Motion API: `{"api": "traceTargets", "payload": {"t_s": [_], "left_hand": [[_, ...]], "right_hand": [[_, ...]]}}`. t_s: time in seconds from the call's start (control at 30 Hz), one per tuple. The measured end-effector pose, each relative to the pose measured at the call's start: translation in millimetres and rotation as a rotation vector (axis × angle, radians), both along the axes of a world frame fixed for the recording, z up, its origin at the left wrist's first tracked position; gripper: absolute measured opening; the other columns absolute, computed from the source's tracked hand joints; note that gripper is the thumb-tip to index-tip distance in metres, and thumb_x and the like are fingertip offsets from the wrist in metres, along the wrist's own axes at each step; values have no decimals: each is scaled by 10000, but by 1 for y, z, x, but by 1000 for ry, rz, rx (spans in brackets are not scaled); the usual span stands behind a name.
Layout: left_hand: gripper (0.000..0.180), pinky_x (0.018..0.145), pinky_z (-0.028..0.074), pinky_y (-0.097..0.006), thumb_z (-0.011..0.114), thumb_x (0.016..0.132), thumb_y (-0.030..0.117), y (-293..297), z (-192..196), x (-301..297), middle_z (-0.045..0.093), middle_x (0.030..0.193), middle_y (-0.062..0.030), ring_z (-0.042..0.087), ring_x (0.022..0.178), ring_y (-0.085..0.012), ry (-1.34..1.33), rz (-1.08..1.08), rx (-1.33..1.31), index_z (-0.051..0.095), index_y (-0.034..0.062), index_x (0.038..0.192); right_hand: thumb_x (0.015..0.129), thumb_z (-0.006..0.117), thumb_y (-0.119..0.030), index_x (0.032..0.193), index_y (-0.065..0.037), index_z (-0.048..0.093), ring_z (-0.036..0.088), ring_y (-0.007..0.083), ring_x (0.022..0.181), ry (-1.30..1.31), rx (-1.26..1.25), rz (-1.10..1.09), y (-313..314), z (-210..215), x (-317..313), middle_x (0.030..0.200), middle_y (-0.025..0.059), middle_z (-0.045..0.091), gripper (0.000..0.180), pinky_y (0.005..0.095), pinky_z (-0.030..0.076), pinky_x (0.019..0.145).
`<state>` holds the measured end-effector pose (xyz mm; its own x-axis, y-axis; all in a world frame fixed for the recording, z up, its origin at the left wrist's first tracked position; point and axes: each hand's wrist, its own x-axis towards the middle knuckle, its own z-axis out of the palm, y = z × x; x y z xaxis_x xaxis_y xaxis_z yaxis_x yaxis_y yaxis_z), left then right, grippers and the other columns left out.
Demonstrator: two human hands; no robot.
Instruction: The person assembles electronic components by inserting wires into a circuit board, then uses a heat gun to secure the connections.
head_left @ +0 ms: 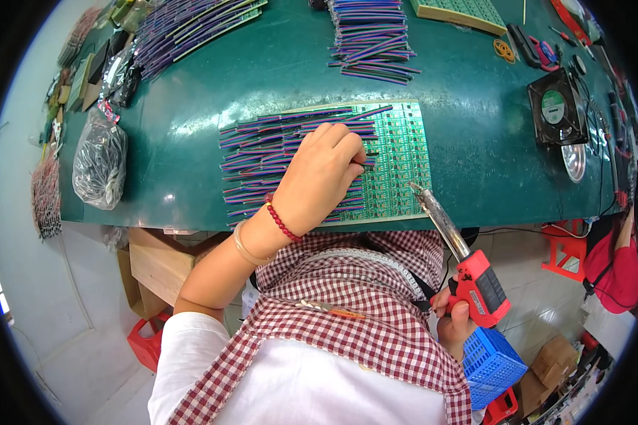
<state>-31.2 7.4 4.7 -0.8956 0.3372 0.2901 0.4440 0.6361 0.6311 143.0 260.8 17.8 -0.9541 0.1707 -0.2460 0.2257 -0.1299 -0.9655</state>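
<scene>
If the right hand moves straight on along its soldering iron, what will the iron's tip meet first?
Probably the green circuit-board panel: the soldering iron in the right hand points toward it, its tip over the panel's right part. Depth is unclear; they may be touching.

The head-worn fisheye view looks steeply down, facing forward over the checked apron [333, 280] to the green bench [478, 106], close above its near edge, which bows across mid-frame.
</scene>
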Motion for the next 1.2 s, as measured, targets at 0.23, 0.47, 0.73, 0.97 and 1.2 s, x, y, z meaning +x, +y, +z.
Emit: {"api": "traceTargets", "payload": {"t_s": [0.23,0.47,0.73,0.97,1.2], "left_hand": [[160,610,460,-341,670,697,-15,-5,10,18,528,782,-91,551,709,-257,-12,-44,53,585,32,825],[237,603,482,-324,645,646,-58,-9,5,61,549,837,-107,565,719,-241,68,-142,-14,615,1,875],[276,607,479,-328,635,630,-64,-10,-8,65,553,844,-103,561,745,-246,118,-173,14,632,-21,902],[277,603,475,-330,640,616,-62,-11,-11,64,550,842,-102,557,734,-245,128,-190,17,631,-22,890],[259,596,469,-332,645,618,-61,-10,-12,63,544,835,-102,549,722,-246,131,-186,29,628,-19,873]], "right_hand": [[824,628,-516,857,13,547,488,121,573,-17,-13,15,3,2,3,683,71,541,536,244,389,519],[805,646,-535,932,23,569,505,123,571,-105,-66,93,7,3,9,715,76,576,577,244,401,517],[815,669,-479,1023,20,570,519,108,601,-149,-36,131,8,-4,18,737,59,591,549,230,413,533],[837,664,-396,924,10,595,527,118,643,-181,55,183,9,-4,21,742,42,584,421,264,417,584],[831,675,-382,895,8,594,511,125,646,-139,92,208,7,-4,17,750,44,584,403,277,419,601]]}}
